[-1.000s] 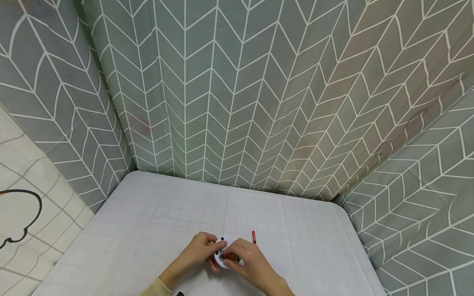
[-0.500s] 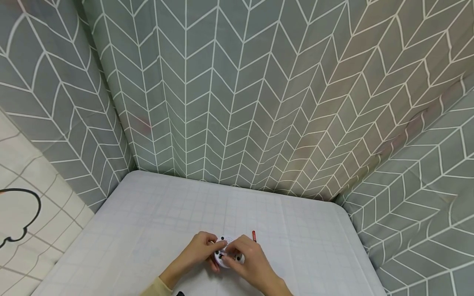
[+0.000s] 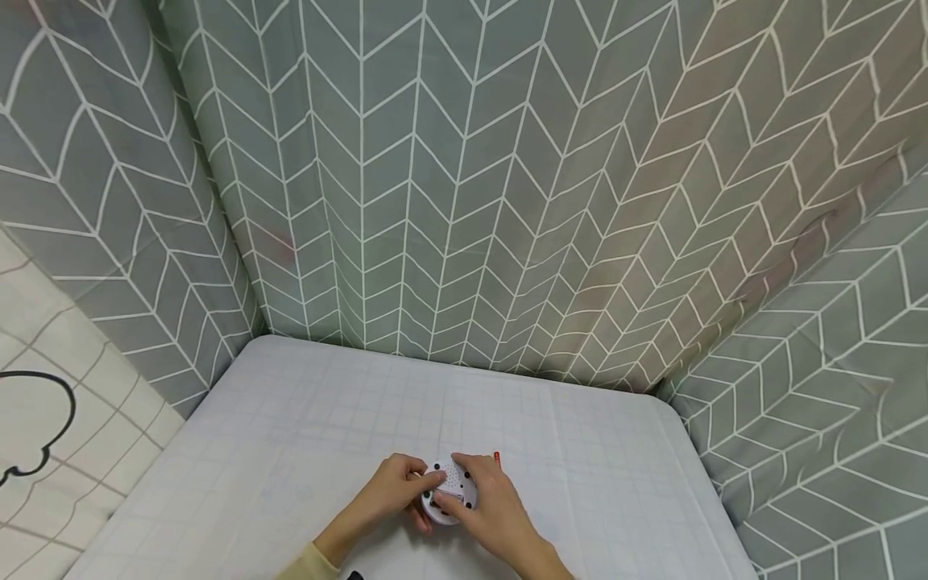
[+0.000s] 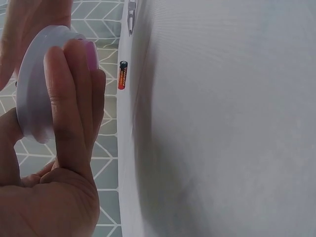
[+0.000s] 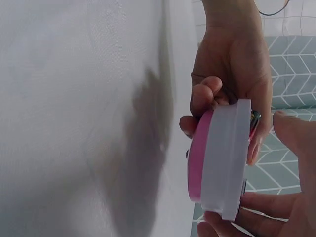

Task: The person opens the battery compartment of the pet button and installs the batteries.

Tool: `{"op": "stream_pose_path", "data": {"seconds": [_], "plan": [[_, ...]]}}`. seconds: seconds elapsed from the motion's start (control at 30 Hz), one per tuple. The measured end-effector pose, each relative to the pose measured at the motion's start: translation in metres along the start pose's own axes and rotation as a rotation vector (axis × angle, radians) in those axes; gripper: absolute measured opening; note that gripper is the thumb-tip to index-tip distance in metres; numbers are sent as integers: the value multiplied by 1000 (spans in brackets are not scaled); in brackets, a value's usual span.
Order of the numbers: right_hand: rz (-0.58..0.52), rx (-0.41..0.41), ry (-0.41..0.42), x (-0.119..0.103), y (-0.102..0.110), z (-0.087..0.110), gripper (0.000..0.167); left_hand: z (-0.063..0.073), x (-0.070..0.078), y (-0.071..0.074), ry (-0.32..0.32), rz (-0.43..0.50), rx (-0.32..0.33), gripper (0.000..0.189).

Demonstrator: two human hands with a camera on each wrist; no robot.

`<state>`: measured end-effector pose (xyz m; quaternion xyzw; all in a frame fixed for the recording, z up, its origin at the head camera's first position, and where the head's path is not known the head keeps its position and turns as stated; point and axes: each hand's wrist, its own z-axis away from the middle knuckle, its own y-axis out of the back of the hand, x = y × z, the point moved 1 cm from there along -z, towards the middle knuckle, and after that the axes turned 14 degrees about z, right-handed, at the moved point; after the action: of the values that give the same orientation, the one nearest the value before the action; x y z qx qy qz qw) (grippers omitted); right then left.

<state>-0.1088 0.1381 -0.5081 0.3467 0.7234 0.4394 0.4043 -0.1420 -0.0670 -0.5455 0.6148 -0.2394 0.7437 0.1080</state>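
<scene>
My left hand [image 3: 397, 488] grips a round white device [image 3: 451, 475] at its left edge, thumb on top and fingers beneath. Its upper face shows speaker holes, dark round spots and a battery compartment; the other side is pink, seen in the right wrist view. At that upper face a battery [image 5: 255, 121] sticks up beside the left thumb. My right hand [image 3: 493, 507] holds the opposite rim with its fingers [image 5: 269, 205], its thumb over the compartment. In the left wrist view, the left fingers [image 4: 74, 98] lie along the pink-and-white underside. The device is held above the table.
A loose red-and-black battery [image 4: 122, 75] lies on the white-covered table [image 3: 326, 419] beyond the right hand, partly hidden by it in the head view. A small silvery object [image 4: 131, 17] is near the table's edge. Patterned grey curtains [image 3: 464, 201] surround the table.
The right fingers pinched a battery over the compartment a second ago; now they have spread to the device's far rim, with the thumb at the compartment. The left hand keeps its grip.
</scene>
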Motion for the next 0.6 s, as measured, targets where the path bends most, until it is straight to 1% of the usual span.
{"op": "stream_pose_path", "data": {"seconds": [0.1, 0.23, 0.5, 0.6], "plan": [[2, -50, -29, -1, 0, -1, 66, 0, 0, 0, -2, 7, -4, 36], [-2, -76, -41, -1, -1, -2, 67, 0, -1, 0, -6, 7, -9, 36], [-18, -58, -38, 0, -7, -2, 67, -1, -1, 0, -8, 5, 8, 36], [-42, -71, -53, 0, -9, -3, 67, -1, -1, 0, -9, 5, 17, 35]]}}
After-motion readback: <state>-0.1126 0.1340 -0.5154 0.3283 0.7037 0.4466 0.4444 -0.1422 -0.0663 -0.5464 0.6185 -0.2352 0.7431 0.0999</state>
